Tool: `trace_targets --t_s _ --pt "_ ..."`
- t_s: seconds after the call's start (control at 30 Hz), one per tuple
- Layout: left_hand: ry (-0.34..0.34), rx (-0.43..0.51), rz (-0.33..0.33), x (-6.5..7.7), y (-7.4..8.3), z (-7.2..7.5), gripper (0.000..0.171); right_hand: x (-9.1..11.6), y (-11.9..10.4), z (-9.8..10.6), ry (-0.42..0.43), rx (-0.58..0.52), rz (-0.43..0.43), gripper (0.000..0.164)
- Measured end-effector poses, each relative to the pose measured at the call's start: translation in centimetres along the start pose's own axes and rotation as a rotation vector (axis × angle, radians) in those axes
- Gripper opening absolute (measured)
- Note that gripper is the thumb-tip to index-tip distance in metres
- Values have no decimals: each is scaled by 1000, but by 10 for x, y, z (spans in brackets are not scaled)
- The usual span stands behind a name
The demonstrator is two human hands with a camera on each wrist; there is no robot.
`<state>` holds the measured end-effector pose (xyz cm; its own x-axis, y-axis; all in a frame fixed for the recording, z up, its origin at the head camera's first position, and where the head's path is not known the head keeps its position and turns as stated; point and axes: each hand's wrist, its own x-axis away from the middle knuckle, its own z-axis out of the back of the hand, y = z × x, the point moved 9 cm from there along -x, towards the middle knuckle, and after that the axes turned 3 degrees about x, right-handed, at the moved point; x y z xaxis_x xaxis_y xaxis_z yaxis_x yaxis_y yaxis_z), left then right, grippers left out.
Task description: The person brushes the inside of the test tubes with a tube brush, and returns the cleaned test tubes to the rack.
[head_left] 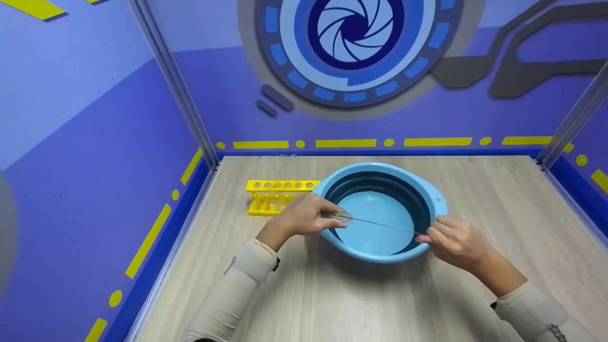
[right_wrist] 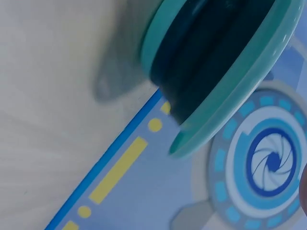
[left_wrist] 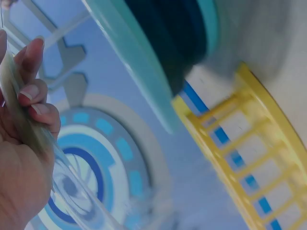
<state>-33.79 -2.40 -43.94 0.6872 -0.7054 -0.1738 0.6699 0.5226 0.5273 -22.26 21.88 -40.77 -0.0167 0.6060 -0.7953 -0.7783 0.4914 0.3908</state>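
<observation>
Above the light-blue basin (head_left: 375, 259), my left hand (head_left: 304, 216) holds a clear test tube (left_wrist: 79, 189) with its fingers curled round it. Inside the tube by the palm is a blurred brownish part, seemingly the bristles of a test tube brush (left_wrist: 21, 108). The brush's thin wire handle (head_left: 384, 225) runs across the basin to my right hand (head_left: 453, 240), which pinches its far end near the basin's right rim. Only a sliver of a finger (right_wrist: 303, 191) shows in the right wrist view. The basin has a dark folding wall and a light-blue bottom.
Left of the basin stands a yellow test tube rack (head_left: 280, 186), partly behind my left hand; something clear shows in its lower part. Faint clear round rims (head_left: 283, 156) appear at the table's back edge. Printed panels (head_left: 266, 128) enclose the wooden table (head_left: 503, 199) at back and sides.
</observation>
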Motion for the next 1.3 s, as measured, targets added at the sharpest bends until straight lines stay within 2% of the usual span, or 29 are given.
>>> trace_targets --t_s 0.17,0.27,0.4,0.5,0.57,0.7,0.8,1.07,1.17,1.3 --pt "49 -31 6 14 -17 7 36 14 8 12 -6 -4 -10 59" --pt "75 -49 42 23 -29 13 38 24 11 20 29 -37 -27 59" --pt "144 -49 125 39 -47 26 36 42 16 34 113 -106 -116 59" --pt "188 -32 155 46 -54 34 35 57 24 37 128 -110 -206 58" --pt "203 -26 148 47 -54 37 35 68 28 32 87 -74 -266 59" --pt "238 -38 142 44 -52 41 33 87 37 12 -47 -5 -368 59" --pt "290 -30 142 47 -51 47 32 94 38 -3 -116 -4 -432 60" --pt "523 36 46 59 -46 71 33 88 36 -28 -158 -55 -533 57" --pt "559 41 48 58 -43 79 34 84 38 -37 -161 -98 -571 50" --pt "568 68 51 49 -38 87 35 80 43 -46 -153 -174 -647 46"
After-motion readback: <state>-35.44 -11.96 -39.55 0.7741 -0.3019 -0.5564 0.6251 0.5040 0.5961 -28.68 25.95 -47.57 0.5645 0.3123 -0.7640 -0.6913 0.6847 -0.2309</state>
